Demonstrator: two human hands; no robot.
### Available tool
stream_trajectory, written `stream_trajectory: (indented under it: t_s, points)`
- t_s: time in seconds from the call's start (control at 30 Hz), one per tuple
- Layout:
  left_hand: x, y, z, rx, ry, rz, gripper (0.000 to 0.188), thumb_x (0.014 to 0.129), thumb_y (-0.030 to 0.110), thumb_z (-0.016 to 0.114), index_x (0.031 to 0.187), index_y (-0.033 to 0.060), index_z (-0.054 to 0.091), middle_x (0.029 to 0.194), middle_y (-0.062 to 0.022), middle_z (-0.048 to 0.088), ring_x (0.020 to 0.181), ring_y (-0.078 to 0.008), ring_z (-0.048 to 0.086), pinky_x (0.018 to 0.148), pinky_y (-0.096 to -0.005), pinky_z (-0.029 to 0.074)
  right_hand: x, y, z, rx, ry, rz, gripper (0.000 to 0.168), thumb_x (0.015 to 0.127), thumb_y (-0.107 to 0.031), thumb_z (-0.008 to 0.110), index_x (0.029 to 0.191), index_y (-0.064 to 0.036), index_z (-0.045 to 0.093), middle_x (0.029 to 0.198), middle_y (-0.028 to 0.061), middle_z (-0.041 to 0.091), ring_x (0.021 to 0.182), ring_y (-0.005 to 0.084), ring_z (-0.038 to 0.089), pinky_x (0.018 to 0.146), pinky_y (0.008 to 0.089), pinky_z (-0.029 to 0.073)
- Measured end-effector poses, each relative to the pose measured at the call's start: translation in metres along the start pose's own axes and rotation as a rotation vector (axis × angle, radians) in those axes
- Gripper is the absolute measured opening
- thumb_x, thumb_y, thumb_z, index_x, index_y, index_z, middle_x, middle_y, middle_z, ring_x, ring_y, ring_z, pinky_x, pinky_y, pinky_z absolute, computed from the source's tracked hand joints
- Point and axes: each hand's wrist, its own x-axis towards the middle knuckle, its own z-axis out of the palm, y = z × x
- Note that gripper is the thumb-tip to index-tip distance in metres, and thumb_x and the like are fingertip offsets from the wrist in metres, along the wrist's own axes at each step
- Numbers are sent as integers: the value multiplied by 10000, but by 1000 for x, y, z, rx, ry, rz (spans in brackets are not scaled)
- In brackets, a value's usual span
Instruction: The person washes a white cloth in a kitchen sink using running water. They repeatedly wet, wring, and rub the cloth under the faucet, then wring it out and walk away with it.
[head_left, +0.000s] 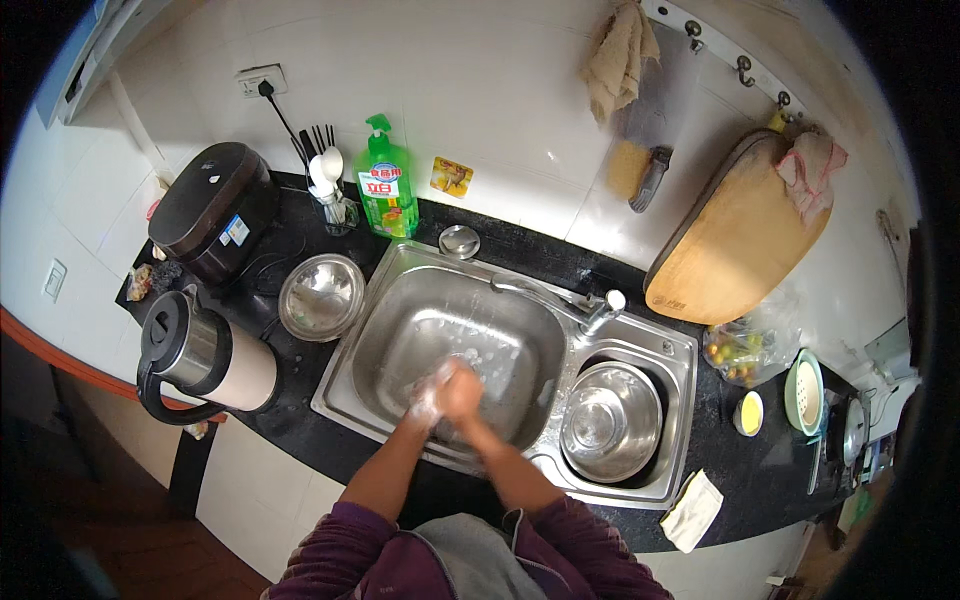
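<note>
Over the large basin of a stainless steel double sink (555, 442), my left hand (426, 397) and my right hand (459, 390) are pressed together. White lather covers part of my left hand and wrist. The fingers overlap and are blurred, so whether anything small lies between them cannot be told. Soap bubbles lie on the basin floor beyond my hands. The chrome faucet (547, 294) reaches over the back of this basin. A large metal bowl (611, 420) sits in the smaller basin at the right. A green pump bottle of dish soap (388, 187) stands behind the sink.
Left of the sink are a metal bowl (322, 296), a thermal jug (217, 360), a dark rice cooker (214, 210) and a utensil holder (337, 214). At the right are a wooden cutting board (739, 232), a bag of fruit (742, 349), a green colander (804, 394) and a folded cloth (694, 511).
</note>
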Motion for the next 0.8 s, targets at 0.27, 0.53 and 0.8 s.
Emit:
stream_trajectory:
  t_s: [0.27,0.53,0.8]
  points:
    - [13,4,-33,1507,46,673,436,697,336,543,997,23,494,1013,-181,495,890,-293,511,751,-379,417,-34,-26,-3,24,85,-188,220,697,-225,549,760,-15,529,645,223,546,578,372,543,512,444,425]
    - [-1,20,8,1424,-78,619,243,731,155,509,932,18,516,878,-134,552,782,-236,535,704,-331,430,-8,-32,-14,120,178,-83,208,695,-206,552,810,-34,537,678,215,556,651,380,545,557,446,428]
    - [-31,47,87,1813,-89,323,311,731,218,516,993,52,484,1004,-124,509,960,-200,473,799,-283,372,29,1,-9,51,-29,278,278,678,-194,558,922,-62,550,790,206,563,658,375,556,554,450,446]
